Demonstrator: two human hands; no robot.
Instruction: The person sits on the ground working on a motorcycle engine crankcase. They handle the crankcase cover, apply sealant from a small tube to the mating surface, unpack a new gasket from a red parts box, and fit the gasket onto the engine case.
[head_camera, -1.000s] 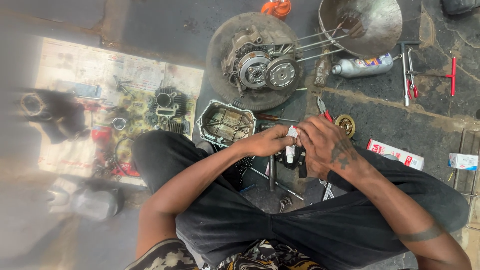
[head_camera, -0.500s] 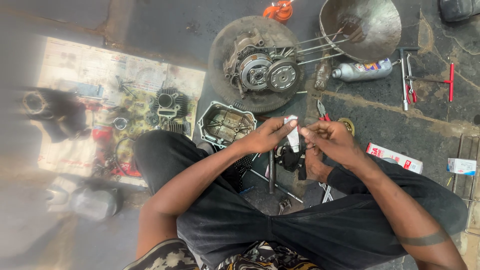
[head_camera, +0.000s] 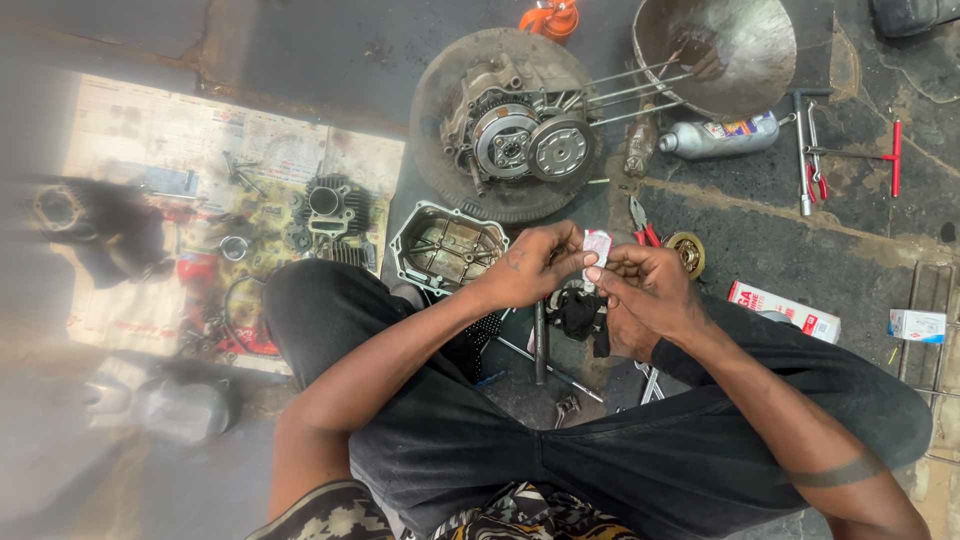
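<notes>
We see both hands drawn together above the lap, over the dark stone floor (head_camera: 760, 220). A second ago the left hand (head_camera: 530, 265) and the right hand (head_camera: 645, 290) were lower and wrapped about a small black part; half a second ago a small white sachet with a pink end (head_camera: 597, 245) had come up between them. Now the sachet stands upright and clear of the palms, pinched at its left edge by the left thumb and forefinger and at its lower right edge by the right fingertips (head_camera: 594, 272) — both hands closed on it in a fine pinch, the other fingers curled. The black part, a crumpled dark lump (head_camera: 580, 312), now hangs just below the hands and looks tucked under the right palm, though we cannot tell how it is held.

We judge that the work has shifted from the part to the sachet — the grip at two opposite edges reads as the set-up for tearing it.

Around them nothing has moved: the grey engine casing with its round clutch discs (head_camera: 520, 140) sits on a worn round disc beyond the hands, the open grey metal cover (head_camera: 445, 245) lies just left of the left wrist, and red-handled pliers (head_camera: 642, 222) lie near the right hand.
</notes>
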